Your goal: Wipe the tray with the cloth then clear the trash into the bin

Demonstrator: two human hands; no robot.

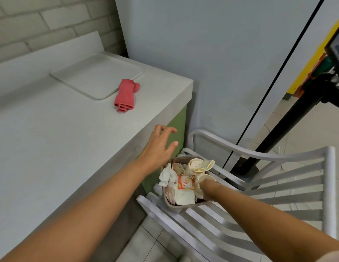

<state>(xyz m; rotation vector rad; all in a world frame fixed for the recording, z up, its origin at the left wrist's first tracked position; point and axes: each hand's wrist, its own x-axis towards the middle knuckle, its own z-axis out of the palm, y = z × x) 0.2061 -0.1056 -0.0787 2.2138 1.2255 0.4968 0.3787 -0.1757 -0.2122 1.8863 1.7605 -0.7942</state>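
A white tray lies bare at the back of the counter. A crumpled red cloth rests beside it, overlapping the tray's near right edge. A small grey bin stands on a white chair and holds paper cups, tissues and a coffee sachet. My left hand hovers open over the counter's corner, just left of the bin. My right hand reaches down into the bin among the cups; its fingers are hidden by the trash.
The white slatted chair stands against the green counter side. The counter top spreads to the left. A black pole leans behind the chair. A grey wall rises behind.
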